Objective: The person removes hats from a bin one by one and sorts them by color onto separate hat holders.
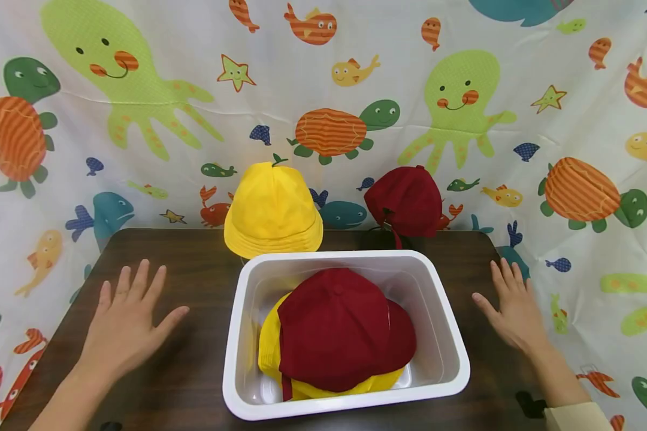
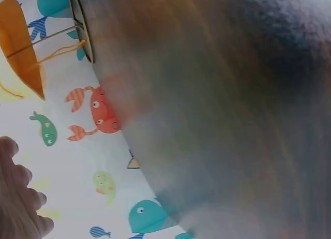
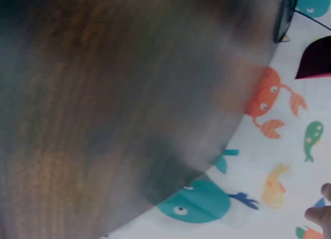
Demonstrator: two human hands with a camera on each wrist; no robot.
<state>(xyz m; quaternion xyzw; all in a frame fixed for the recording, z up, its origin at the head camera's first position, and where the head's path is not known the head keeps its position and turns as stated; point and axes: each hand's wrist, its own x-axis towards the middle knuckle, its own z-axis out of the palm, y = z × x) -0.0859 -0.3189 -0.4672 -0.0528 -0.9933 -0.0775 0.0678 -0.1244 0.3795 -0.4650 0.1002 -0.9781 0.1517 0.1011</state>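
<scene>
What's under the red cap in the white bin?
Yellow hat fabric shows along the left and near edges of the red cap; whatever else lies beneath is covered.

You have a dark brown, wood-grained table [image 1: 194, 353] in front of you, its top slightly glossy, with the straight far edge visible in the head view and the grain blurred in both wrist views. Directly on it, around the middle from where you stand, sits a white plastic tub [image 1: 458, 359], upright and turned a little askew to you. Behind that, near the far edge, you have a thin wire stand [image 2: 88, 42] toward your left and a black stand [image 3: 280, 32] toward your right.
</scene>
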